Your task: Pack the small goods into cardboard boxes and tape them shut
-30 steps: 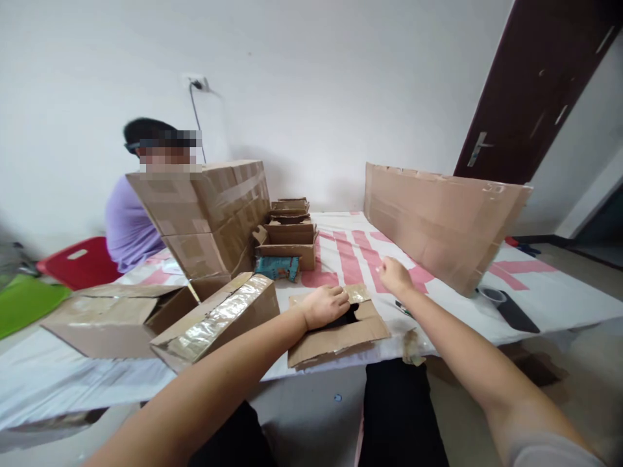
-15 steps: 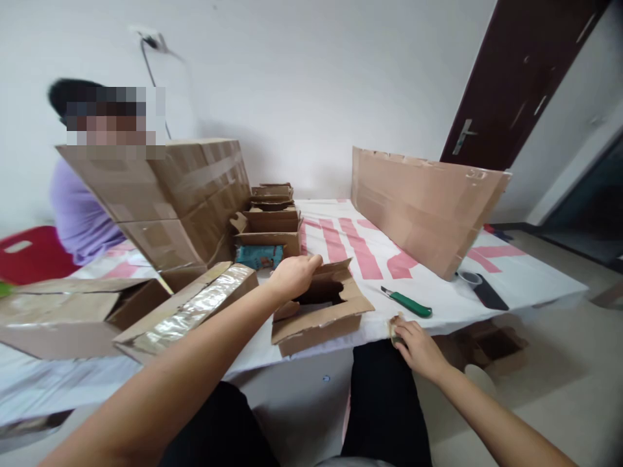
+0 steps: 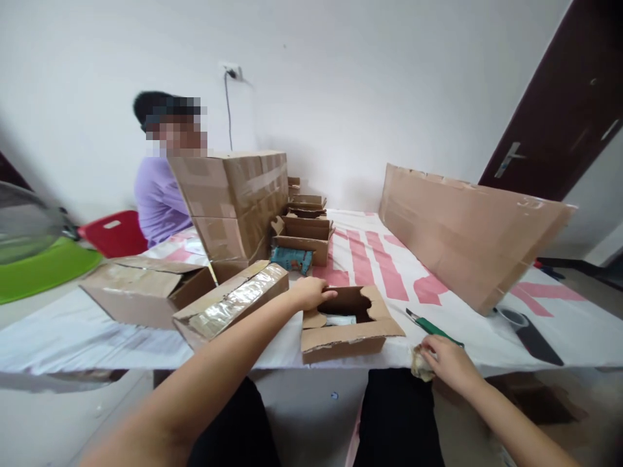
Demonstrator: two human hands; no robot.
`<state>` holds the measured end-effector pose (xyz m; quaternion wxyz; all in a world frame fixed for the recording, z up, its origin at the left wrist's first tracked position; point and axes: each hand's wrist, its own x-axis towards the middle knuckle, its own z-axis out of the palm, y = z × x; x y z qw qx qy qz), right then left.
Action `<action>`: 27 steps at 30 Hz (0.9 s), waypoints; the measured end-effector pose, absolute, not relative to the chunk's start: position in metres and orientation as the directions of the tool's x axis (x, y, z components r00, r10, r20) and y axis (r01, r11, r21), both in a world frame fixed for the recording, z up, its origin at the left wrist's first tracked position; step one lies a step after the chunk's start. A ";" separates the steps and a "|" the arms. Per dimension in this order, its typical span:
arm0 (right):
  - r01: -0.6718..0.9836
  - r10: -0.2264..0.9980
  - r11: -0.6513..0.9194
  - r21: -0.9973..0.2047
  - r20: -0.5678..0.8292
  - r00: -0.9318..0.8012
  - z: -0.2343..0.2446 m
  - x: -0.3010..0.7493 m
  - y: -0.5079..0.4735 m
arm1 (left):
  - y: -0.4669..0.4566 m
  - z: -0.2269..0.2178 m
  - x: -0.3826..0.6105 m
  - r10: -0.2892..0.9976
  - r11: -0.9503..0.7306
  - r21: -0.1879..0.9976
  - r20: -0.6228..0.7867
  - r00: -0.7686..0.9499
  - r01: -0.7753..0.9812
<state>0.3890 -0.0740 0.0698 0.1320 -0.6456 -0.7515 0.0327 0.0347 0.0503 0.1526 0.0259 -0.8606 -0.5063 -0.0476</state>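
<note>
In front of me at the table's edge stands an open cardboard box (image 3: pixel 343 350), its near flap folded outward. A pale packet (image 3: pixel 341 320) shows inside it. My left hand (image 3: pixel 311 294) is closed over the box's far left edge, its fingertips partly hidden. My right hand (image 3: pixel 450 363) pinches a crumpled wad of used tape (image 3: pixel 421 364) at the table's front edge. Just behind that hand lies a green utility knife (image 3: pixel 433 327), blade pointing left. A taped cardboard box (image 3: pixel 238 301) sits left of the open one, under my left forearm.
Stacked cartons (image 3: pixel 233 201) rise at the left, with several small open boxes and a blue packet (image 3: pixel 292 259) beside them. A large cardboard panel (image 3: pixel 467 227) stands at the right, near a tape roll (image 3: pixel 513 316) and a black phone-like slab (image 3: pixel 540 344). A person in purple (image 3: pixel 158 194) sits behind the cartons.
My view has swung left, so things appear farther right. The open box's raised far flap no longer stands up, and the pale packet inside shows more. My right hand still holds the tape wad.
</note>
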 end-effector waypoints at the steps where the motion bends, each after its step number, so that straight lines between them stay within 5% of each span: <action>1: 0.966 0.976 0.153 -0.208 0.183 -0.115 0.079 0.386 -0.069 | 0.047 0.155 0.037 0.869 -0.482 0.006 0.137 0.476 0.876; 5: 0.929 0.914 0.279 -0.244 0.365 -0.178 0.129 0.350 -0.044 | 0.028 0.169 0.051 0.805 -0.560 0.005 0.242 0.542 0.829; 8: 0.834 0.835 0.490 -0.252 0.410 -0.367 0.163 0.302 -0.021 | 0.017 0.177 0.060 0.703 -0.710 0.015 0.076 0.707 0.704; 11: 0.727 0.741 0.671 -0.148 0.182 -0.647 0.181 0.255 0.001 | 0.010 0.187 0.057 0.700 -0.713 -0.032 -0.102 0.707 0.701; 14: 0.703 0.703 0.711 0.023 -0.040 -0.710 0.190 0.232 0.010 | 0.002 0.201 0.040 0.691 -0.719 -0.140 -0.047 0.721 0.681; 19: 0.769 0.775 0.606 0.202 0.064 -0.628 0.196 0.254 0.003 | -0.011 0.210 -0.005 0.737 -0.666 -0.145 0.022 0.675 0.732; 21: 0.840 0.846 0.516 0.168 0.048 -0.530 0.187 0.274 0.002 | -0.015 0.201 -0.017 0.780 -0.625 -0.028 -0.009 0.625 0.780; 25: 0.913 0.901 0.391 -0.118 -0.154 -0.405 0.165 0.305 0.000 | -0.024 0.169 -0.019 0.855 -0.490 0.192 -0.086 0.512 0.850; 27: 0.917 0.901 0.380 -0.120 -0.174 -0.396 0.165 0.308 -0.003 | -0.027 0.157 -0.013 0.877 -0.429 0.232 -0.125 0.464 0.873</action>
